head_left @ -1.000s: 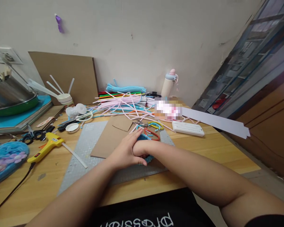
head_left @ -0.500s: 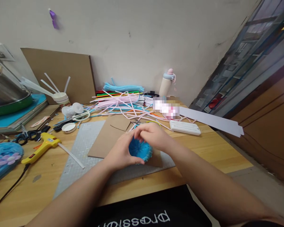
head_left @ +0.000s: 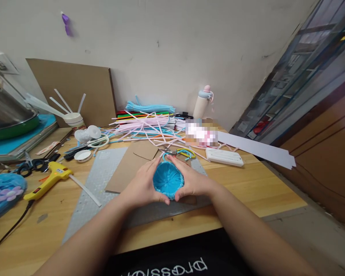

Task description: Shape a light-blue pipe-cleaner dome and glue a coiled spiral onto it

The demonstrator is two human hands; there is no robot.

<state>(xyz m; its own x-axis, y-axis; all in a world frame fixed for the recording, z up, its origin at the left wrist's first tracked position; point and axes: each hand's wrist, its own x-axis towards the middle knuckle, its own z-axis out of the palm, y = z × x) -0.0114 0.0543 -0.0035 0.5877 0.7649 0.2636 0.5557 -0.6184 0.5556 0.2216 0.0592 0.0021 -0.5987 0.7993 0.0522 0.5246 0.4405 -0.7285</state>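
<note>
Blue fuzzy bowl [head_left: 168, 183], center of the near work area, over the cardboard sheet [head_left: 123, 176] on the gray cutting mat [head_left: 99, 172]. From where I stand, both hands are wrapped around it: left hand [head_left: 142, 182] on the left wall, right hand [head_left: 194, 180] on the right. Thumbs lie along the near side with a small gap between their tips; fingers reach round the far side. The hollow faces up toward the person (can't tell whether the base touches the cardboard).

Step in hand looks like cupping and shaping the wall. To do it well, pressure should be light and equal from both palms, since the fuzzy material probably dents easily and an uneven squeeze would likely pull the round rim oval. Thumbs are best kept level, so the near edge doesn't fold inward. Turning the bowl a little between presses should even out the wall. The yellow-handled tool [head_left: 193, 154] lies just beyond the fingers on the far side (easy to knock), so elbows low, small movements. Glue gun [head_left: 50, 178] is well apart, off left.
</note>
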